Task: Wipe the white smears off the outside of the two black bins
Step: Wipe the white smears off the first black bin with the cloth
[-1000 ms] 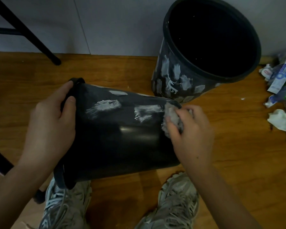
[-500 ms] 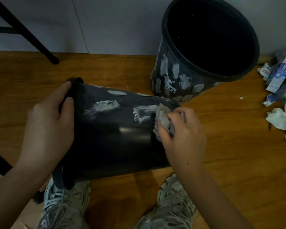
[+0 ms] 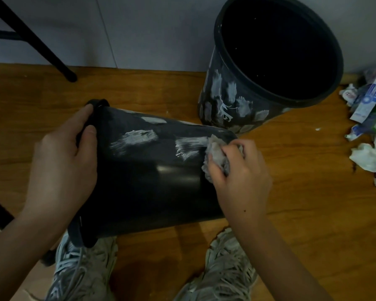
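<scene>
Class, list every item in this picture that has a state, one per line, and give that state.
Tipped bin: on its side, white smears on its wall.
Upright bin: standing, open, heavily smeared.
Wad of tissue: crumpled, pressed against the tipped bin.
Left hand: grips the tipped bin's rim.
Right hand: fingers curled round the wad.
Toothpaste box: lying on the floor.

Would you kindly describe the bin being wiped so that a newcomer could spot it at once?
Two black bins sit on the wooden floor by the wall. One stands upright, covered in many white smears. The other lies on its side, gripped at the rim by the left hand while the right hand presses a crumpled wipe to it; few smears remain.
</scene>
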Action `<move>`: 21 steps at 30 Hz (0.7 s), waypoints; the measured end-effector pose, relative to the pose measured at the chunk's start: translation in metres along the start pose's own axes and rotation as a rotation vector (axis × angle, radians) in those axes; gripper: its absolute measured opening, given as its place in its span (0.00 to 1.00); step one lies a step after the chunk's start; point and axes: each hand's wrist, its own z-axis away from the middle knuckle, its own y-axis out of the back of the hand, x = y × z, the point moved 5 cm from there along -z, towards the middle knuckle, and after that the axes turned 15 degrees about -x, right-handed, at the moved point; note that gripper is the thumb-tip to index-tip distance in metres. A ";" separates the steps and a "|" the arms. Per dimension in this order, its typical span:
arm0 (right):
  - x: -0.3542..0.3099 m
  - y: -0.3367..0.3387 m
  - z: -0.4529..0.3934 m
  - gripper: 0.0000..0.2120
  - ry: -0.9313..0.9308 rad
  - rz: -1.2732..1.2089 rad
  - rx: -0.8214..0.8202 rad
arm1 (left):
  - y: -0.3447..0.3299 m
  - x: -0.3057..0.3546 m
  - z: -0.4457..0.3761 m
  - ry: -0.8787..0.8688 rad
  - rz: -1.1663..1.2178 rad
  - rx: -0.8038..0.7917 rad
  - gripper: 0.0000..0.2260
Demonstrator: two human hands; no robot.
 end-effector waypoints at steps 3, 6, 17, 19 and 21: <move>0.003 0.000 -0.017 0.16 -0.040 -0.002 0.001 | -0.001 -0.001 0.000 -0.002 0.006 0.000 0.18; 0.003 -0.001 -0.012 0.17 -0.040 -0.011 0.001 | -0.002 -0.001 0.004 -0.013 0.013 -0.003 0.17; 0.031 0.000 -0.022 0.17 -0.119 -0.007 -0.033 | -0.002 -0.001 0.007 -0.023 0.034 -0.007 0.15; 0.029 0.001 -0.009 0.17 -0.103 -0.016 -0.015 | -0.001 -0.002 0.007 -0.013 0.044 0.005 0.16; 0.024 0.001 0.012 0.15 -0.062 -0.041 0.025 | 0.000 -0.001 0.004 0.001 0.050 0.003 0.17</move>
